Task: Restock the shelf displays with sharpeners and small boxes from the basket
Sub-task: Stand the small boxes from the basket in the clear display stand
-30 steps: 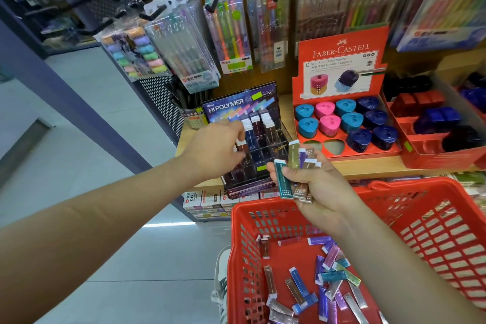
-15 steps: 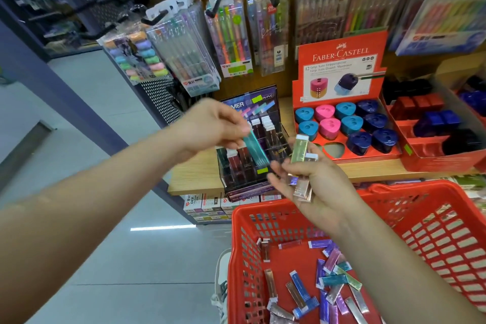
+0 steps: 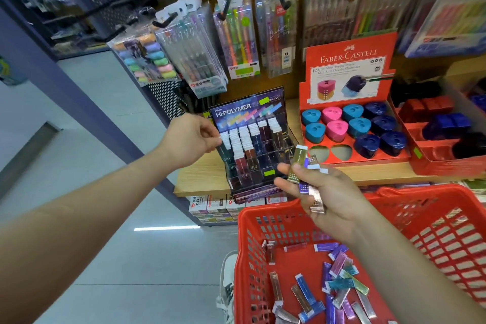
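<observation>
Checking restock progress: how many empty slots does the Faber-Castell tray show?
2, both in the tray's front row: the leftmost slot and the second slot beside it. None look hidden.

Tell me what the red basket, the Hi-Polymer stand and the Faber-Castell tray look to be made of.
Red basket: moulded plastic, slightly glossy, with a regular lattice of slots in its walls. Hi-Polymer stand: probably clear acrylic, since boxes show through its dividers; printed card header. Faber-Castell tray: likely matte printed cardboard, with folded edges and die-cut holes.
</observation>
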Tool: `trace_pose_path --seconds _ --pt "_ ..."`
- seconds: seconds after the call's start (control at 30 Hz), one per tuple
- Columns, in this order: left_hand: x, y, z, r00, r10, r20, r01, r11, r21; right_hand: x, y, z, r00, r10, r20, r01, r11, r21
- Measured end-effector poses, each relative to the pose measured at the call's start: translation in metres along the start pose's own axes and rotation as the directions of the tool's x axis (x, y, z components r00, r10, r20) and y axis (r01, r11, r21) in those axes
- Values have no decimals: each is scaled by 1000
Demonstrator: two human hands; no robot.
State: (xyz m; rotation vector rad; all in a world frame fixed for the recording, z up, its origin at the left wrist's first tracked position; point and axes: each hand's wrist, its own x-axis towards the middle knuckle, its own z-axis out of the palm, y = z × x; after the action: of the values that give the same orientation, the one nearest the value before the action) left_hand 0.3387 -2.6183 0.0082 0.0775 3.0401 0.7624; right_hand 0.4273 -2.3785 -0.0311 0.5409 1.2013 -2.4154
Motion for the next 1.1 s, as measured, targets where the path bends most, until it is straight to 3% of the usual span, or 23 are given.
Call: trace_pose_path --seconds 0.23,0.5,0.67,0.87,0.93,1.0,1.07,1.1 --pt "0 -1 16 993 90 -74 -82 992 97 1 0 3 1000 -5 -27 2 995 -95" --pt "4 -5 17 982 189 -26 -180 963 199 5 1 0 1000 20 -10 -20 999 -38" --pt "4 -12 31 927 370 53 -352 816 459 5 4 0 1000 -24 14 26 988 -153" --pt "5 -13 36 905 395 159 -401 666 629 6 9 -1 999 -49 8 50 978 -203" --pt "5 -9 35 921 355 158 -372 688 623 6 10 -1 999 -52 9 53 979 -196" --pt "5 -1 29 950 288 123 -307 775 552 6 10 -1 998 -56 7 56 980 -192" --pt "7 13 19 976 211 53 -214 893 396 6 9 -1 998 -63 2 62 978 -197" --pt "6 23 13 987 159 27 -161 958 239 5 8 0 998 -68 -1 67 977 -201"
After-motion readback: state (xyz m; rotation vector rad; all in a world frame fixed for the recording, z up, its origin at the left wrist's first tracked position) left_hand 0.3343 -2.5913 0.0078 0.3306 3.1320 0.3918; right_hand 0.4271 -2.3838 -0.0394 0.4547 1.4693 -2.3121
